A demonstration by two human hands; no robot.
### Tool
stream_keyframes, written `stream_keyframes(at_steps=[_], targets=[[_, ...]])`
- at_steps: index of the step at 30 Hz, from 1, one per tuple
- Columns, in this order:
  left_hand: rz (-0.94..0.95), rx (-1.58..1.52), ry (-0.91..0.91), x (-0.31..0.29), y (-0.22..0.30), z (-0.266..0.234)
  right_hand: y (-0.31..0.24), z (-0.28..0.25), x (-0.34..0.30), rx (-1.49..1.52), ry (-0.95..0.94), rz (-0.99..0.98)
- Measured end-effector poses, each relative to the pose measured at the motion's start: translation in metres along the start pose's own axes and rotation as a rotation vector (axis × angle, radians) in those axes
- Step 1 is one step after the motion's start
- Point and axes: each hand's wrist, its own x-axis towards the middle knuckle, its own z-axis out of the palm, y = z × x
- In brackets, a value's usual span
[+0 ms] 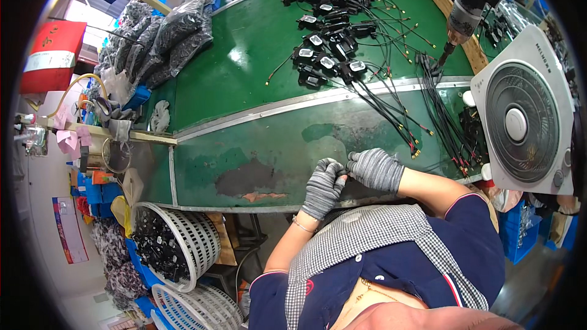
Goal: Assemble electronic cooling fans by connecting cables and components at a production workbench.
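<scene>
My left hand (324,188) and my right hand (375,170), both in grey striped gloves, meet just above the front edge of the green worktable (226,165). Their fingers are bent and pinched close together. Whatever lies between the fingertips is hidden or too small to make out. Beyond my hands lies a heap of black plastic parts (330,43) with thin black cables ending in gold-coloured tips. To the right of my right hand, a bundle of loose black cables (441,116) reaches toward the table's front edge.
A grey box fan (518,116) stands at the right, beside a hanging power screwdriver (465,15). Filled plastic bags (177,33) are piled at the far left. Below the table's left side sits a white basket (205,241) of black parts. A metal strip (269,110) crosses the tabletop.
</scene>
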Motion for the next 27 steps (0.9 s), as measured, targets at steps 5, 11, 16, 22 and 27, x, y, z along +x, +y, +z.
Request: stream_keyframes(at_steps=[5,11,16,22,27], targets=[[-0.001,0.021,-0.036,0.001,-0.005,0.000,0.001,-0.001,0.001,0.046,-0.012,0.019],[-0.025,0.092,-0.061,-0.001,-0.009,0.004,-0.004,-0.004,0.001,0.087,0.056,0.014],[-0.054,0.006,-0.105,0.002,0.000,0.002,0.002,0.004,0.005,0.052,0.005,0.028],[0.082,0.225,-0.187,0.008,-0.003,0.004,0.015,0.008,-0.003,0.176,0.074,0.182],[0.058,0.324,-0.344,0.014,-0.001,0.013,0.022,-0.005,-0.008,0.258,-0.080,0.269]])
